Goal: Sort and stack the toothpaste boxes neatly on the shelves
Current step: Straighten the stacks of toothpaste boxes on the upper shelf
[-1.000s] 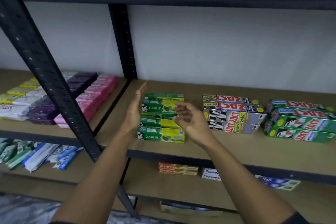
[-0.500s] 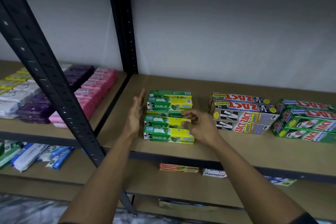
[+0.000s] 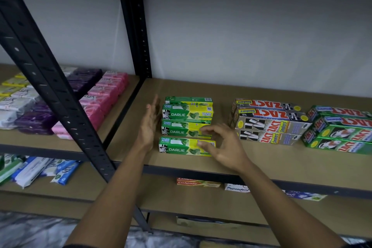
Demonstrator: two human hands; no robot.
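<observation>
Several green and yellow Darlie toothpaste boxes (image 3: 186, 114) lie in a row on the wooden shelf (image 3: 281, 165), and the front Darlie box (image 3: 179, 148) sits slightly apart from the rest. My left hand (image 3: 148, 127) stands flat on edge with straight fingers against the boxes' left ends. At the right ends of the two front boxes is my right hand (image 3: 223, 145), its fingers loosely bent and its fingertips touching them. It grips nothing.
Grey Zact Smokers boxes (image 3: 269, 124) and green Zact boxes (image 3: 342, 131) are stacked to the right. Soap bars (image 3: 100, 98) fill the left bay behind a slanted black post (image 3: 60, 94). The lower shelf holds Colgate (image 3: 197, 183) and Pepsodent (image 3: 236, 188) boxes.
My right hand has moved from in front of the stack to the right ends of the front Darlie boxes. The left hand has stayed flat at their left ends.
</observation>
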